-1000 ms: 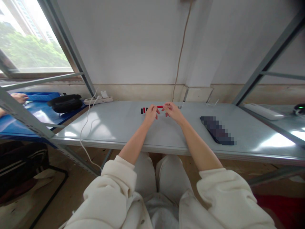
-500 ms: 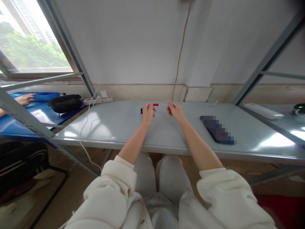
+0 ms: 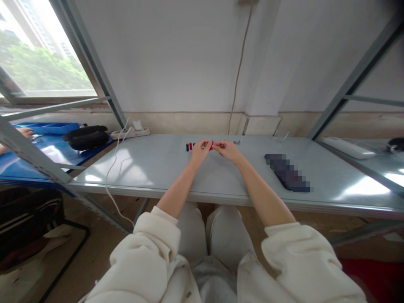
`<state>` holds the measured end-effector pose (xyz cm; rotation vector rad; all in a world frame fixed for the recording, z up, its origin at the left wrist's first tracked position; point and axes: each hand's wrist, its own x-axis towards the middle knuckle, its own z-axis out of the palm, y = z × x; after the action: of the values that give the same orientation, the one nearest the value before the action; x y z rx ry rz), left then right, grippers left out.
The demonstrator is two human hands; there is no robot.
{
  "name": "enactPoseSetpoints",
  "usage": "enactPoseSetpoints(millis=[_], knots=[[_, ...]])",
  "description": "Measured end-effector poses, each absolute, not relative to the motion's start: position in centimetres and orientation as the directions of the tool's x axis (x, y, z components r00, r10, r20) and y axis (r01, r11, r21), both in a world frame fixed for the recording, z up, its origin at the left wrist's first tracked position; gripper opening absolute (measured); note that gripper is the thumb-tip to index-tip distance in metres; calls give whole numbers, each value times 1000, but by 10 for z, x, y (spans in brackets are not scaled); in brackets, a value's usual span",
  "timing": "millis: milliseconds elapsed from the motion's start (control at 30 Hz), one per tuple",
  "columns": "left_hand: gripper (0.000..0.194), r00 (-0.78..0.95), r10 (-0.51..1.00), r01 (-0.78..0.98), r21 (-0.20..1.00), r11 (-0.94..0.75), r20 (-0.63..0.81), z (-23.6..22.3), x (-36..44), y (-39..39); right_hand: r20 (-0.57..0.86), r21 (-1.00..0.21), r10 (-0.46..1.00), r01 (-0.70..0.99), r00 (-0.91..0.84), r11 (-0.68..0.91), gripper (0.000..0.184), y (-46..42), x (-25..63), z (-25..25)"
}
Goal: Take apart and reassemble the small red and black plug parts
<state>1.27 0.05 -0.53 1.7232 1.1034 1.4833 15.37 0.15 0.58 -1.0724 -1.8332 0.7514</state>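
Over the back of the grey table point(image 3: 158, 168), my left hand point(image 3: 200, 150) is closed on a small red cylinder point(image 3: 211, 145). Its fingers cover much of the piece. My right hand point(image 3: 227, 150) is pinched at the right end of that cylinder, fingertips nearly meeting those of my left hand. What the right fingers hold is too small to make out. Just left of my left hand stand a small black cylinder point(image 3: 187, 147) and another red cylinder point(image 3: 190, 146), side by side. Small silvery pieces point(image 3: 236, 142) lie behind my right hand.
A dark phone-like slab point(image 3: 287, 172), pixelated, lies to the right. A power strip point(image 3: 131, 133) with a white cable point(image 3: 115, 164) sits at the left end. On the blue table point(image 3: 19, 155) are a black case point(image 3: 86, 137) and another person's hand point(image 3: 25, 132). Metal posts frame both sides.
My hands have come together from a gap, with the red cylinder now between them. Small red and black cylinders show more beside my left hand. The other person's hand has drawn back left.
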Motion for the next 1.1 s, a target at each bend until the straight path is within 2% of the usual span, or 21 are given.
enactPoseSetpoints(millis=[167, 433, 567, 633, 800, 967, 1100], knots=[[25, 42, 824, 305, 778, -550, 566, -11, 11, 7, 370, -813, 881, 356, -295, 461, 37, -2, 151, 8], [21, 83, 839, 304, 788, -535, 538, -12, 12, 8, 359, -822, 897, 368, -259, 435, 33, 1, 153, 6], [19, 83, 876, 390, 794, -467, 475, -12, 14, 6, 359, -803, 903, 415, -236, 428, 29, 6, 155, 3], [20, 89, 884, 479, 758, -442, 459, -12, 14, 3, 376, -768, 902, 475, -211, 431, 26, 9, 157, 0], [21, 187, 874, 689, 575, -442, 448, -14, 14, -4, 476, -627, 879, 685, -42, 372, 14, 17, 172, -7], [22, 306, 865, 726, 490, -481, 397, -16, 15, -5, 473, -576, 875, 786, 98, 224, 10, 25, 187, -11], [23, 344, 858, 733, 462, -499, 381, -17, 15, -4, 472, -566, 874, 799, 113, 203, 13, 31, 192, -14]])
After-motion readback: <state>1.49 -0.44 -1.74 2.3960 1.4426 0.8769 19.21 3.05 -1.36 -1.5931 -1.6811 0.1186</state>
